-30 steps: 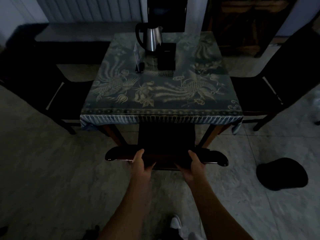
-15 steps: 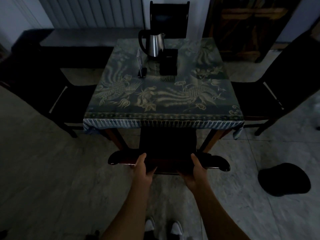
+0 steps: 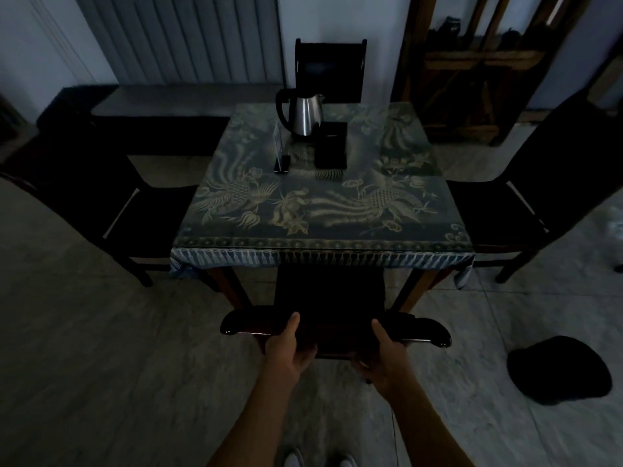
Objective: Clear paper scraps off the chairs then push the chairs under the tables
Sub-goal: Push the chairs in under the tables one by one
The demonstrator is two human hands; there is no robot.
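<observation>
A dark wooden chair stands in front of me; its curved top rail [image 3: 246,326] spans the near side of the table [image 3: 320,242], and its seat reaches under the fringed cloth. My left hand [image 3: 286,348] grips the rail left of centre, thumb on top. My right hand [image 3: 384,353] grips it right of centre the same way. Three more dark chairs stand around the table: one at the left [image 3: 111,210], one at the right [image 3: 539,197], one at the far side [image 3: 330,69]. No paper scraps show on any seat in this dim light.
On the table stand a steel kettle [image 3: 303,114], a black box [image 3: 332,144] and a small card stand [image 3: 281,156]. A dark round object [image 3: 559,370] lies on the tiled floor at the right. A low bench [image 3: 151,109] and a wooden shelf unit [image 3: 472,79] line the back.
The view has tilted up and drawn slightly back, so the far chair shows fully. Both hands keep their grip on the rail, and the chair sits about as deep under the table.
</observation>
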